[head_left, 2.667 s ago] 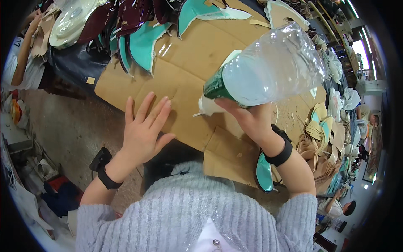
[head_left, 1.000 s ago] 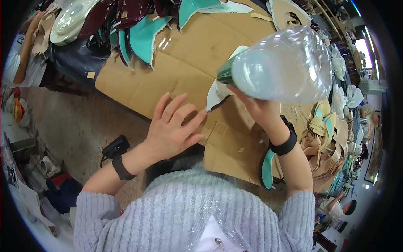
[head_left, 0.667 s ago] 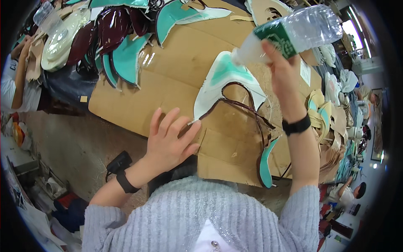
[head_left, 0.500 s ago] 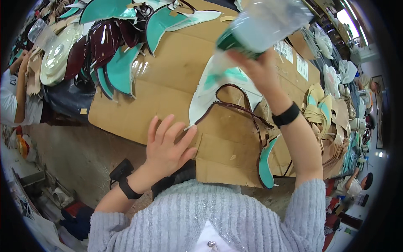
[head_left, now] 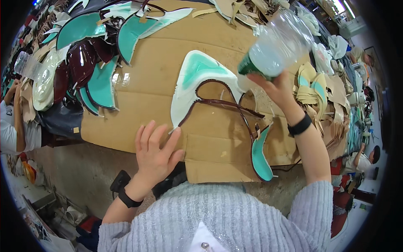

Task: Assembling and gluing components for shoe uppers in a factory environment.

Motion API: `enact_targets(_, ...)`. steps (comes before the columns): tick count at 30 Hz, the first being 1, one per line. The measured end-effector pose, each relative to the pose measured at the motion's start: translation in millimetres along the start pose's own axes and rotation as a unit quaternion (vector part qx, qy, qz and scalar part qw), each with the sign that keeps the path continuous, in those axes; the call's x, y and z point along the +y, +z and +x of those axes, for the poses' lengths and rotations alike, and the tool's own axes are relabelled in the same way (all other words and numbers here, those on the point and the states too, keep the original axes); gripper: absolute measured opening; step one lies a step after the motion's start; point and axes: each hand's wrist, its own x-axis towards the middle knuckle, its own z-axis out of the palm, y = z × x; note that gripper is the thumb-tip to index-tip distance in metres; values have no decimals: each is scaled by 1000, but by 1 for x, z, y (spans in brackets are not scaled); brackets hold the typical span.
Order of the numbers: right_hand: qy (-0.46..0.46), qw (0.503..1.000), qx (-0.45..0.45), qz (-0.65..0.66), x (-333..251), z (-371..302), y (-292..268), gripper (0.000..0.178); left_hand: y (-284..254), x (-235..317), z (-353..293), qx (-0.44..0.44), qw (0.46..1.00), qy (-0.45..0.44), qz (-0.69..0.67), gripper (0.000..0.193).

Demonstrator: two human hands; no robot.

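Note:
A shoe-upper piece (head_left: 180,90), white with a teal patch, lies flat on the cardboard. Dark red edging and a strap (head_left: 226,103) run off it to a smaller teal piece (head_left: 262,157) near the front edge. My left hand (head_left: 154,153) has its fingers spread, fingertips at the white piece's lower left tip. In my right hand (head_left: 277,92) is a clear plastic bottle (head_left: 279,44), tilted, with a green section by my fingers and something whitish inside. A pale, partly hidden end below the bottle is beside the white piece's right corner.
Glossy dark red and teal pieces (head_left: 82,63) are heaped at the far left, beside a cream moulded piece (head_left: 45,84). Stacked tan pieces (head_left: 323,96) lie at the right. Cardboard (head_left: 147,84) covers the table. Another person's arm (head_left: 17,113) shows at the left edge.
My right hand has carried the bottle rightward, off the white piece's upper part. The whole view has shifted a little. My left hand stays by the piece's lower tip.

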Motion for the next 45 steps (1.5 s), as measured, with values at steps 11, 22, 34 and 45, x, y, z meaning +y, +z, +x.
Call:
enact_targets(11, 26, 998, 40, 31, -11, -14, 7, 35, -5, 3, 5, -17, 1000, 0, 7, 46)
enact_targets(22, 78, 889, 326, 312, -1, 10, -16, 30, 13, 92, 166, -10, 971, 223, -81, 12)
enact_targets(34, 85, 866, 324, 372, 2, -13, -29, 27, 59, 87, 183, -132, 952, 257, -98, 13)
enact_targets(45, 75, 866, 336, 363, 6, -20, -43, 26, 6, 39, 102, 66, 940, 322, -93, 13)
